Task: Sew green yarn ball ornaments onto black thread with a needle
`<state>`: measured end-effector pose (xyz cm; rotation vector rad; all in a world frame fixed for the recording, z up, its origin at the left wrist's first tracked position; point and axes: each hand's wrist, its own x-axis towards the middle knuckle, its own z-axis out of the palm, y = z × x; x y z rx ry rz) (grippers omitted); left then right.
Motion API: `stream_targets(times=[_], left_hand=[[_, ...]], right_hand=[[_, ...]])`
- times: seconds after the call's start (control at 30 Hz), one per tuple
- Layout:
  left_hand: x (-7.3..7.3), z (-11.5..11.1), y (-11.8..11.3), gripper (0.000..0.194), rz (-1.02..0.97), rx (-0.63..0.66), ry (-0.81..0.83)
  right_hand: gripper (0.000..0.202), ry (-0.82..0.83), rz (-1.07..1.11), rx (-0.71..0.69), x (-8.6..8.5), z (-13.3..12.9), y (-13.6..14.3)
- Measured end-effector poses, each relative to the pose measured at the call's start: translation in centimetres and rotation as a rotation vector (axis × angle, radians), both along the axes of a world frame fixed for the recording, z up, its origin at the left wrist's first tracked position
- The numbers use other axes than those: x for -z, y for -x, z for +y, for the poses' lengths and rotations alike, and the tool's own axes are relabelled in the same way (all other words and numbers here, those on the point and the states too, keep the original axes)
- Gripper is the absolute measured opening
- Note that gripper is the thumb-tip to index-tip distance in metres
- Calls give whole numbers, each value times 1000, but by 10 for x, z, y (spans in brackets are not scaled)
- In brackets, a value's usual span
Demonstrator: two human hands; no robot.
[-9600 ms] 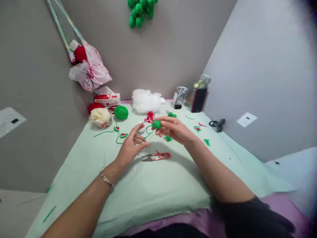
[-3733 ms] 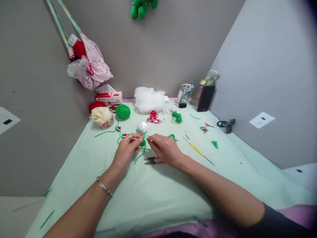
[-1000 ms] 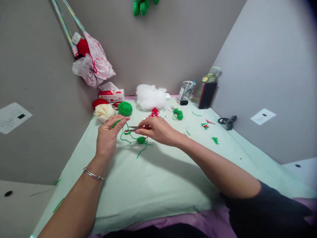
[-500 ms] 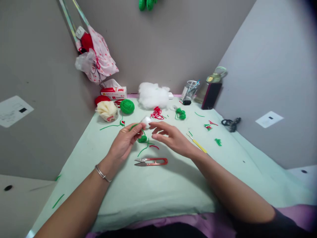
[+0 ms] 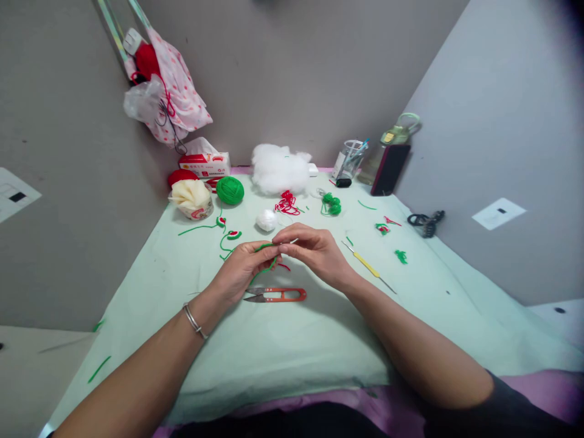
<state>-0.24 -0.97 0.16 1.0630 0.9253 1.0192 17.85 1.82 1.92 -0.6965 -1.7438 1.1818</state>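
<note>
My left hand [image 5: 241, 267] pinches green yarn [image 5: 264, 246] between thumb and fingers, and a loose strand hangs below the fingertips. My right hand [image 5: 322, 252] meets it from the other side, thumb and forefinger closed together. A thin pale sliver shows between those fingers; its kind is too small to tell. Under the hands lie orange-handled thread snips [image 5: 278, 295] and a bit of red yarn [image 5: 283, 266]. Just beyond them sit a small ball of white yarn [image 5: 266, 220] and a small curved green, white and red crocheted piece [image 5: 233, 235] with a green tail.
A yellow-handled crochet hook [image 5: 367, 264] lies right of my hands. Toward the back stand a green yarn ball [image 5: 230, 190], white stuffing [image 5: 280, 170], a red yarn tangle [image 5: 287, 204], a clear cup [image 5: 353, 161] and a phone [image 5: 391, 169]. A dotted bag [image 5: 182, 91] hangs at left.
My right hand has come left to meet my left hand, and its fingers have closed. Both hands sit slightly lower, uncovering the white yarn ball and the curved crocheted piece. The view has shifted slightly.
</note>
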Motion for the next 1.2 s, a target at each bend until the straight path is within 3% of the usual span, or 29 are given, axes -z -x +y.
stream_targets(times=[0.17, 0.3, 0.53, 0.73, 0.97, 1.2], left_hand=[[-2, 1, 1, 22, 109, 0, -55], [-2, 4, 3, 23, 74, -130, -75], [-5, 3, 4, 18, -51, -195, -18], [-6, 1, 2, 22, -88, -114, 30], [1, 2, 3, 20, 98, -104, -104], [0, -3, -3, 24, 123, -120, -148]], right_hand=[[16, 126, 39, 83, -3, -1, 1], [18, 160, 34, 128, -4, -1, 1], [20, 224, 83, 85, -1, 2, -2], [19, 284, 148, 73, 3, 6, -4], [17, 229, 118, 131, 2, 6, -3], [18, 8, 27, 165, -1, -2, 3]])
